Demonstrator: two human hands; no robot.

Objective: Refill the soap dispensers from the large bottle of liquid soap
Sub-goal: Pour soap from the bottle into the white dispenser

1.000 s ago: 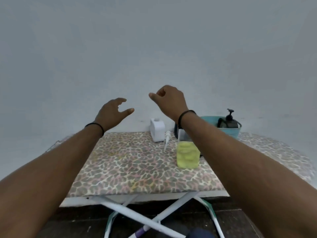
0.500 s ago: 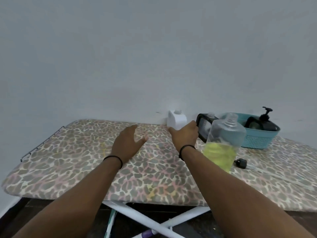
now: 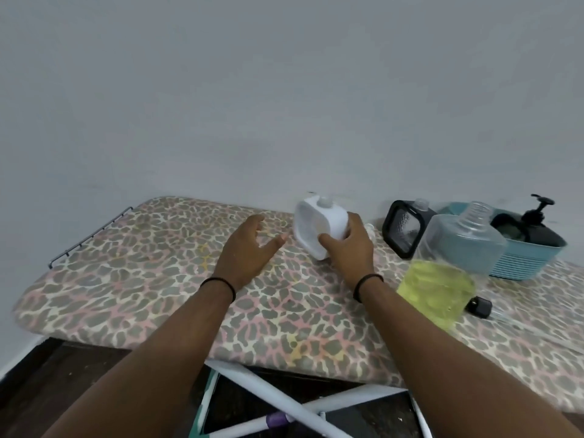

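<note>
Leopard-print board (image 3: pixel 132 279) against grey wall (image 3: pixel 284 90) — right hand (image 3: pixel 349 248) grips tilted white dispenser (image 3: pixel 319 227); left hand (image 3: pixel 246 251) hovers, fingers spread.

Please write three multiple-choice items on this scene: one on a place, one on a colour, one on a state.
1. Where does the black pump dispenser stand?
A. in the teal basket
B. on the floor
C. in the left hand

2. What colour is the liquid in the large clear bottle?
A. red
B. yellow-green
C. black

3. What is the right hand doing?
A. resting flat on the board
B. holding the bottle cap
C. gripping the white dispenser

Answers:
1 A, the black pump dispenser rises from the teal basket.
2 B, the large clear bottle holds yellow-green liquid.
3 C, the right hand wraps the tilted white dispenser.
</note>
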